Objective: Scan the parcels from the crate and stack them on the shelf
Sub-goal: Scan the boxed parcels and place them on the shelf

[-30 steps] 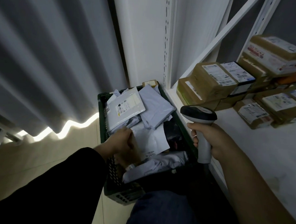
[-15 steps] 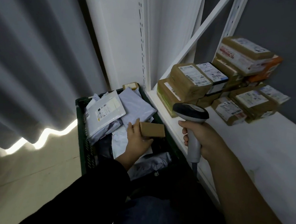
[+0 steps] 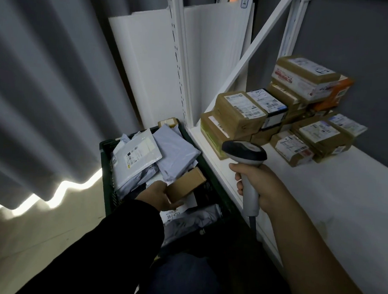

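Observation:
A dark green crate [image 3: 105, 163] on the floor holds several grey and white mailer bags. My left hand [image 3: 158, 196] grips a small brown cardboard box [image 3: 187, 184] by its near end, just above the bags in the crate. My right hand [image 3: 258, 182] holds a grey handheld scanner [image 3: 245, 154] upright by its handle, above the front edge of the white shelf [image 3: 322, 201]. Several brown labelled parcels [image 3: 240, 113] are stacked at the back left of the shelf.
A white upright post [image 3: 180, 61] and diagonal brace [image 3: 252, 52] frame the shelf's left end. A grey curtain [image 3: 39, 85] hangs on the left, with a light strip along the floor. A small box [image 3: 168, 122] sits behind the crate.
My left hand has pulled a small brown box out from among the bags and turned it. The scanner hand has stayed near the shelf edge. The camera has tilted up.

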